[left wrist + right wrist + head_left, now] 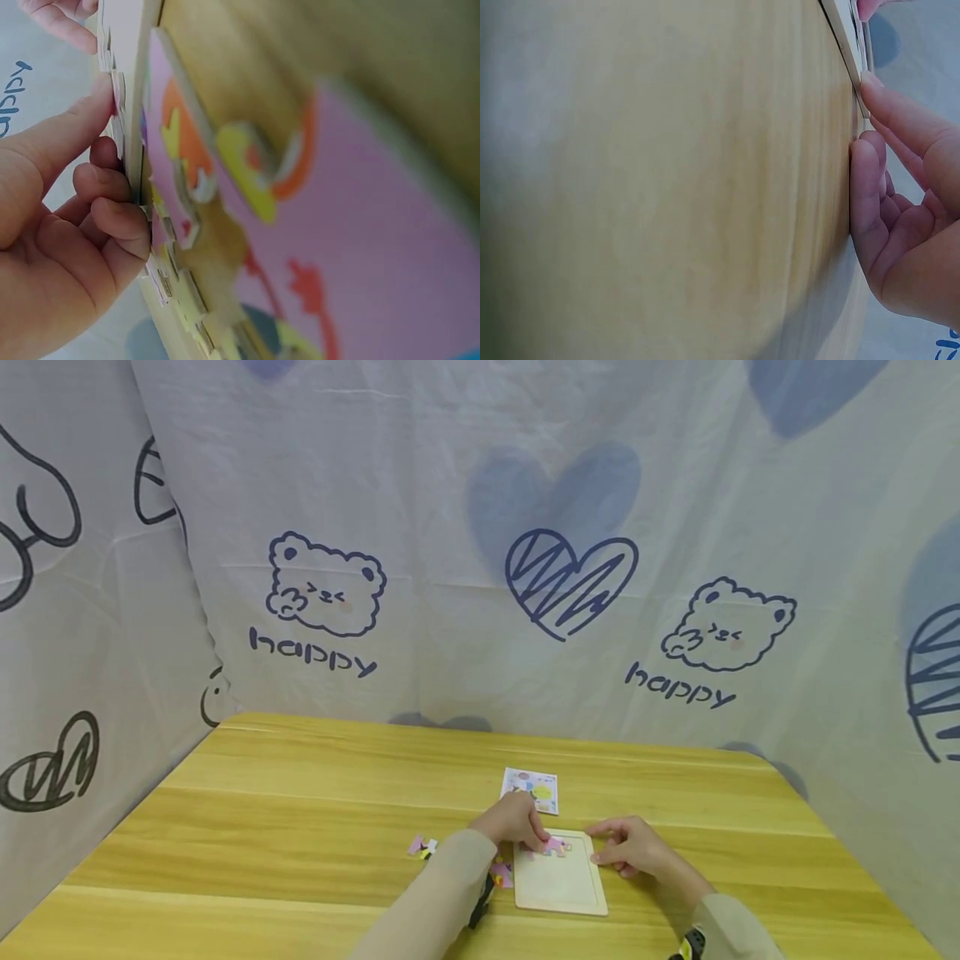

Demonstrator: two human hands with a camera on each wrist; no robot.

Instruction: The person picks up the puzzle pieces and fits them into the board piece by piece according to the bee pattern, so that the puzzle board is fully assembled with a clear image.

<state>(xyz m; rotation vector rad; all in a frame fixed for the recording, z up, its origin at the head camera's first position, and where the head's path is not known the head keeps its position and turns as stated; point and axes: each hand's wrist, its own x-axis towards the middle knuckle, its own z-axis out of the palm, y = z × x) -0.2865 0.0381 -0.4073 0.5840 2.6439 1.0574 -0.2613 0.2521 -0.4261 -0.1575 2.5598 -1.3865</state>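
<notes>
A pale wooden puzzle board (558,889) with a raised rim lies on the table. Pink jigsaw pieces (557,846) sit joined along its upper part. My left hand (514,820) reaches over the board's upper left corner, pinching a jigsaw piece (118,112) at the row's left end; its fingertips partly hide that piece. Opposite it, my right hand (636,850) holds the board's upper right corner, its thumb (871,81) against the side rim and its index finger near the top. The other right fingers curl against the table.
Loose jigsaw pieces (501,874) lie left of the board, partly under the left forearm. Another small group of pieces (422,847) is farther left. Behind the board lies a printed picture card (546,789). A patterned cloth (450,610) hangs behind the wooden table (300,827).
</notes>
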